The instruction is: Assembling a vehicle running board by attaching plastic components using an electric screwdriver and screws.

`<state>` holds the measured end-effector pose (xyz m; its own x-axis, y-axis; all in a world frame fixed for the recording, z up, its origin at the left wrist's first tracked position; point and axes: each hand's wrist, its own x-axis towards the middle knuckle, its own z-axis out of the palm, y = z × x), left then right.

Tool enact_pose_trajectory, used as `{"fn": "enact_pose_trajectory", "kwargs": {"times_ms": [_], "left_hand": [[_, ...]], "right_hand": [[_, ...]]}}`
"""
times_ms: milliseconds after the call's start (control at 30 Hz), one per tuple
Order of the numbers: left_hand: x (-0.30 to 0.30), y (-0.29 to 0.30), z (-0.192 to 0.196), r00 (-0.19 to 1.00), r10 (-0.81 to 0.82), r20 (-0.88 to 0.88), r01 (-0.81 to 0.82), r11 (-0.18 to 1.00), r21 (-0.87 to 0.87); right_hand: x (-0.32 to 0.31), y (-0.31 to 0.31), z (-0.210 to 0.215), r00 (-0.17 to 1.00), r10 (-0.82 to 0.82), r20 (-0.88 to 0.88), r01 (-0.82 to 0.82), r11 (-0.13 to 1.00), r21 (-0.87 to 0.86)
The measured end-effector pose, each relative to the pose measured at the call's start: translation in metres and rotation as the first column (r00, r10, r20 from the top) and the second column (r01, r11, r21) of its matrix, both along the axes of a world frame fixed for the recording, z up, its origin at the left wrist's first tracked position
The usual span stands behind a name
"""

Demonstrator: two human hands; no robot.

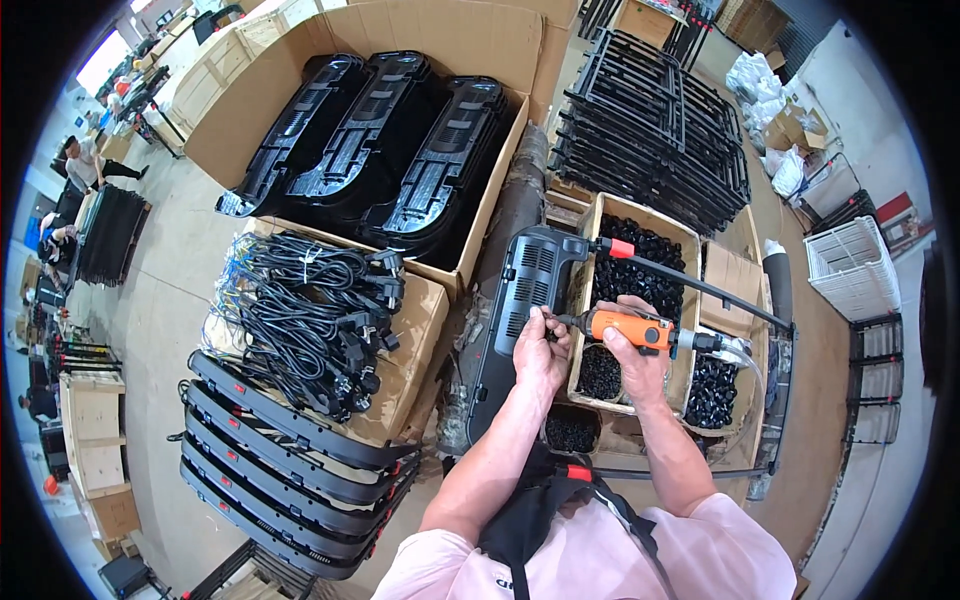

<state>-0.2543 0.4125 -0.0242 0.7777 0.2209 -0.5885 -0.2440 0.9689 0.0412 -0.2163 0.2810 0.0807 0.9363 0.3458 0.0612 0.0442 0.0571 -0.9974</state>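
Observation:
My right hand [643, 372] is wrapped round an orange air screwdriver [622, 329] with a hose at its back end. The tool lies sideways, its dark tip pointing left. At that tip my left hand [541, 352] is closed, fingertips pinched together; what they hold is too small to make out. Just beneath and beyond the left hand lies a long black plastic housing [528, 275] with vent slots. A black tube frame [695, 283] with red fittings runs from the housing's upper end to the right, round the parts trays.
Wooden trays hold black plastic caps [640, 232] and small dark parts [600, 372]. To the left are bundled black power cords [310, 310] on cardboard and stacked curved black covers [270, 500]. Beyond stand a carton [495, 200] of black housings and piled black frames [650, 130].

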Motion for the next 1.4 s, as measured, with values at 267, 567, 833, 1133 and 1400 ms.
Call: {"fn": "enact_pose_trajectory", "kwargs": {"times_ms": [267,567,833,1133,1400], "left_hand": [[0.002,0.014,-0.001,0.999,0.027,0.047,-0.028,1.0,0.007],[0.003,0.017,0.008,0.997,-0.042,-0.067,0.045,0.998,0.049],[-0.023,0.013,0.005,0.97,-0.197,-0.142,0.234,0.912,0.336],[-0.035,0.03,0.001,0.981,-0.188,-0.056,0.196,0.947,0.255],[-0.034,0.037,-0.002,0.983,-0.172,-0.059,0.181,0.962,0.205]], "right_hand": [[0.001,0.022,0.008,1.0,-0.019,-0.023,0.019,1.0,-0.024],[0.028,0.065,0.001,0.999,0.015,0.042,-0.013,0.998,-0.059],[0.066,0.105,-0.02,0.994,0.093,0.063,-0.084,0.986,-0.142],[0.077,0.123,-0.028,0.984,0.159,0.086,-0.141,0.973,-0.185],[0.078,0.128,-0.018,0.977,0.196,0.089,-0.167,0.951,-0.262]]}}
